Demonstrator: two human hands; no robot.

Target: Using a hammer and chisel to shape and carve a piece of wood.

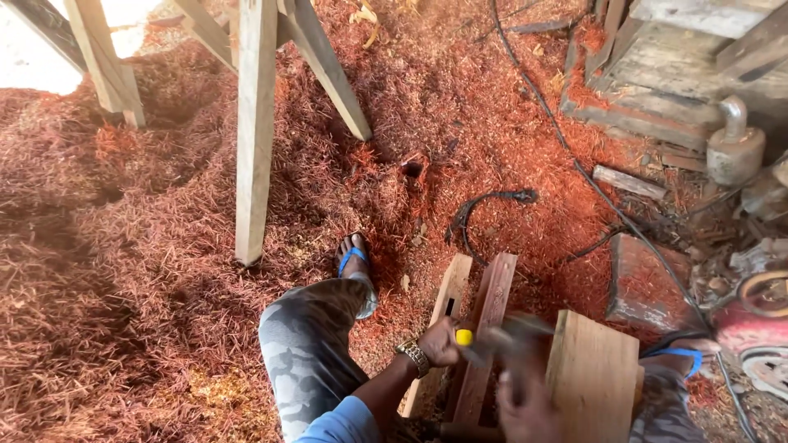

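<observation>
Gripping a yellow-handled chisel [465, 338] in a closed left hand [439, 342], tip toward the reddish plank [486, 328] just beyond. Blurred right hand [519, 398] below, grasp unclear. Best steadied firmly, blade square to the wood. Pale board [593, 373] alongside, red shavings [148, 246] all around.

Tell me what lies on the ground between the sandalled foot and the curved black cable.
Only red wood shavings between the foot and the cable, seen in the head view.

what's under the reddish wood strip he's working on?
The reddish strip lies beside a paler strip on red shavings. The left hand, right hand and board hide its near end.
</observation>
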